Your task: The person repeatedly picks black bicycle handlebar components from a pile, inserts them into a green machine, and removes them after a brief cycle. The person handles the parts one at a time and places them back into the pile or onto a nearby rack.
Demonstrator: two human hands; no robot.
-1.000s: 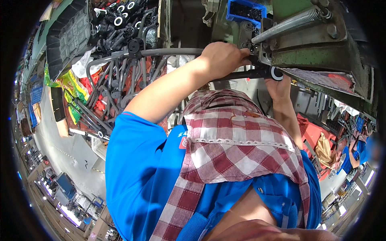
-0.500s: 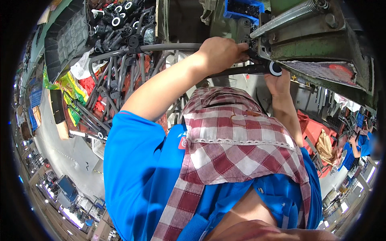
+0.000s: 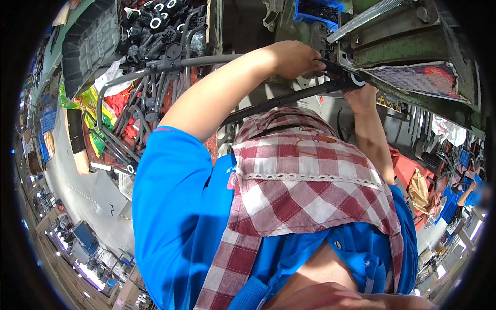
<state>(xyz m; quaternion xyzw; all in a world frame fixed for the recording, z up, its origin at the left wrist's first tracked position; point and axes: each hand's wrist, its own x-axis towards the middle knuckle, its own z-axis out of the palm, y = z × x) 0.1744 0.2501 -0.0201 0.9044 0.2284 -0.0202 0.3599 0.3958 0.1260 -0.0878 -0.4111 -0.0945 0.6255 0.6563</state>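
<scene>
Bordering open floor by the machine's [image 3: 392,49] edge, the right hand [image 3: 360,97] clasps one bar [image 3: 289,98]; left hand's [image 3: 295,59] grip, can't tell; one bin [image 3: 304,18] beyond.

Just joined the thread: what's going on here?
A person is working at a green machine. Their right hand is at the white-ringed end of a dark tube. Their left hand is by the machine's front; its grip is unclear. More tubes lie piled to the left.
</scene>
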